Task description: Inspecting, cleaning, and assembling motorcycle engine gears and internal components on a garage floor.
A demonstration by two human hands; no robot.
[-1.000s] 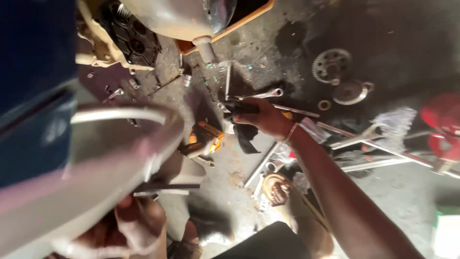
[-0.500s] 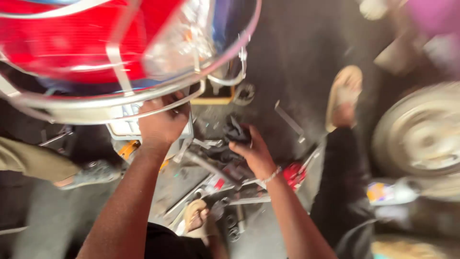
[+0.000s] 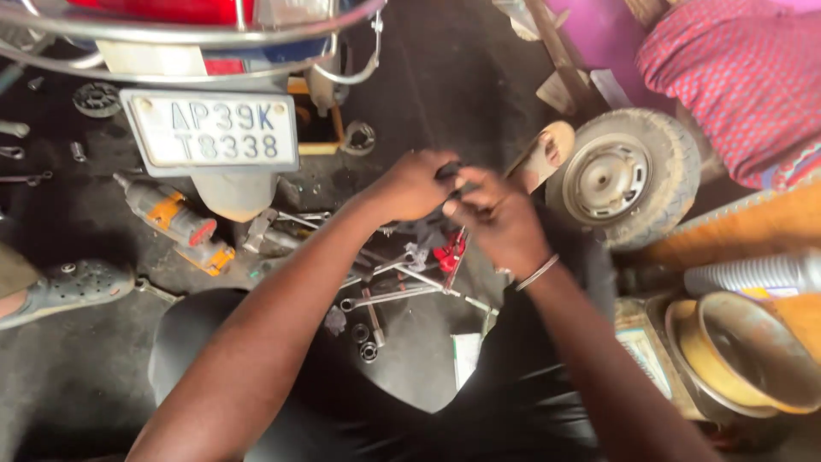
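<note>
My left hand (image 3: pixel 412 186) and my right hand (image 3: pixel 498 218) meet above a heap of spanners and tools (image 3: pixel 402 274) on the oily floor. Both pinch a small dark part (image 3: pixel 450 172) between their fingertips; its shape is blurred. A metal bangle (image 3: pixel 537 272) circles my right wrist. Below the hands lies a red-handled tool (image 3: pixel 448 253). The rear of a scooter with a white number plate (image 3: pixel 210 129) stands just to the left.
An orange and grey power tool (image 3: pixel 175 222) lies under the plate. A small wheel with tyre (image 3: pixel 629 175) rests at right, a metal bowl (image 3: pixel 742 355) at lower right. Another person's sandalled foot (image 3: pixel 68 287) is at left. Sockets (image 3: pixel 366 340) lie near my knees.
The view has swung and steadied behind the scooter. My left hand came off the scooter's rail and joined my right hand over the tools, both now closed on a small part.
</note>
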